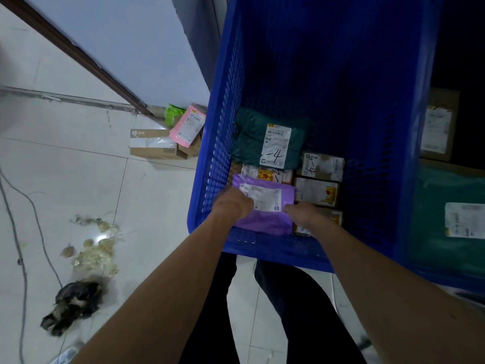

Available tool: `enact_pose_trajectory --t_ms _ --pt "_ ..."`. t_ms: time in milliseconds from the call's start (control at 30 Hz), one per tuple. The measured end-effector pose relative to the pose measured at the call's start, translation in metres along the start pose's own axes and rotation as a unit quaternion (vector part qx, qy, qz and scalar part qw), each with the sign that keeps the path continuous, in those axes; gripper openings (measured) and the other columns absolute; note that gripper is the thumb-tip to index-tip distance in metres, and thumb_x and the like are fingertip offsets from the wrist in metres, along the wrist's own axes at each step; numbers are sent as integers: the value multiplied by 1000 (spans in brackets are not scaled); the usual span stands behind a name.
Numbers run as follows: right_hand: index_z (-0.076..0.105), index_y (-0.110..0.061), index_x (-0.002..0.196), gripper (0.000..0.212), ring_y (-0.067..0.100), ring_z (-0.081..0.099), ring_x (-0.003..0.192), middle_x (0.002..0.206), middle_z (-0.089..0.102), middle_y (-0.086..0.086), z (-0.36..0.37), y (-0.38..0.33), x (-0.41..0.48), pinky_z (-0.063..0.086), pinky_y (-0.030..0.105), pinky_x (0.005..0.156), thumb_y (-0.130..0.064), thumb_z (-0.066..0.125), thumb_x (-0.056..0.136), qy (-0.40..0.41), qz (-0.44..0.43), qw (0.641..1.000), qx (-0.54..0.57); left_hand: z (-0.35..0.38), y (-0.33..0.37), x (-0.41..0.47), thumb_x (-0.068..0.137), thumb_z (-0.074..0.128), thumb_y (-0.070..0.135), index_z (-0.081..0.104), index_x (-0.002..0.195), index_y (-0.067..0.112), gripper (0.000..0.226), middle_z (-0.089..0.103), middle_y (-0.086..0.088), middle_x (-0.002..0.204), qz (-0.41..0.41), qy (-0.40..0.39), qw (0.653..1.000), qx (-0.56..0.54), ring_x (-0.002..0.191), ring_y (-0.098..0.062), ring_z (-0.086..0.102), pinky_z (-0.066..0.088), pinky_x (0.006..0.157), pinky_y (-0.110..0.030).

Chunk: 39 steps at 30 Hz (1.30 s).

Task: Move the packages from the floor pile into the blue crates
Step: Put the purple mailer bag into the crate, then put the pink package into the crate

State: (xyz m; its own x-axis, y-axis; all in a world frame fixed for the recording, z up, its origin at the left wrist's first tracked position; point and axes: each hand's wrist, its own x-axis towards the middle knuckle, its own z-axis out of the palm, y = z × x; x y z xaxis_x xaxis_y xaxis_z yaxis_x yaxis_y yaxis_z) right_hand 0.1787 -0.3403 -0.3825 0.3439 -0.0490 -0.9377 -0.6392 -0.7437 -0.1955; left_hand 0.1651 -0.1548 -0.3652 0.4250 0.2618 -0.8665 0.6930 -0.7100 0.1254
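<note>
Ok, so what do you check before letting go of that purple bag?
1. Is the purple mailer inside the blue crate: ok.
2. Do the left hand and right hand grip it: ok.
3. Does its label face up: ok.
4. Does it rest flat on the packages below: cannot tell.
5. Is the floor cleared: not ok; the cardboard box and pink mailer lie by the wall.

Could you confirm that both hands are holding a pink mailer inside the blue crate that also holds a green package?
Not quite. In the head view, the mailer that the left hand and right hand hold inside the crate, which also holds the green package, is purple, not pink.
</note>
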Motion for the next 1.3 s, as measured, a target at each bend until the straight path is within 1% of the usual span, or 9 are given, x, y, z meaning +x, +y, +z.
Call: enact_pose_trajectory --t_ms 133,500,667,867,967,1033,1133,1200,1300 --pt "50 -13 80 30 19 49 70 79 49 6 -8 -6 -16 36 29 59 -34 48 101 8 -15 1000 -20 -5 9 -13 98 48 31 41 139 1 51 55 -16 129 21 6 1000 11 117 -32 56 49 97 -40" --pt "38 -19 68 36 14 38 60 70 39 0 -49 -29 -111 26 27 51 -35 47 99 11 -74 995 -66 -36 27 -89 90 52 31 33 148 3 67 57 -19 131 45 -12 997 -62 118 -34 58 49 101 -45" --pt "48 -12 76 34 17 45 64 76 49 4 -64 -43 -175 31 27 52 -34 46 101 10 -95 991 -93 -60 36 -144 92 53 29 48 136 -4 55 60 -22 126 57 7 995 -76 114 -35 60 49 86 -37" --pt "46 -5 77 38 18 41 60 74 43 5 -77 -85 -230 31 29 54 -33 48 101 9 -139 978 -158 -117 42 -177 91 57 28 67 115 -3 40 69 -19 116 83 56 988 -119 108 -36 65 54 90 -39" --pt "60 -2 112 36 30 62 91 104 60 18 -86 -116 -250 46 32 72 -33 43 104 21 -165 970 -178 -152 36 -186 90 56 23 67 115 -3 37 68 -20 114 86 82 981 -151 109 -37 65 53 89 -40" --pt "56 0 129 47 28 60 85 105 62 17 -86 -134 -259 45 32 68 -37 41 104 39 -184 965 -182 -171 26 -184 85 60 27 68 109 0 38 69 -19 109 83 85 978 -173 105 -36 66 54 88 -40" --pt "57 -6 91 32 22 51 67 82 54 8 -79 -158 -258 38 31 59 -34 44 101 51 -201 965 -160 -192 3 -181 67 65 38 62 87 11 33 66 -15 89 76 87 970 -214 74 -28 63 52 62 -33" --pt "53 -6 88 30 26 60 73 89 62 11 -68 -175 -257 47 36 70 -33 45 101 36 -199 971 -128 -204 -14 -181 83 62 27 56 83 15 13 61 -11 81 66 90 970 -218 63 -21 55 40 47 -22" --pt "55 -5 123 34 30 68 95 108 70 17 -46 -202 -251 53 42 91 -30 46 102 24 -194 979 -62 -223 -44 -165 90 57 20 60 100 12 13 63 -11 84 48 76 975 -203 61 -19 54 38 48 -22"
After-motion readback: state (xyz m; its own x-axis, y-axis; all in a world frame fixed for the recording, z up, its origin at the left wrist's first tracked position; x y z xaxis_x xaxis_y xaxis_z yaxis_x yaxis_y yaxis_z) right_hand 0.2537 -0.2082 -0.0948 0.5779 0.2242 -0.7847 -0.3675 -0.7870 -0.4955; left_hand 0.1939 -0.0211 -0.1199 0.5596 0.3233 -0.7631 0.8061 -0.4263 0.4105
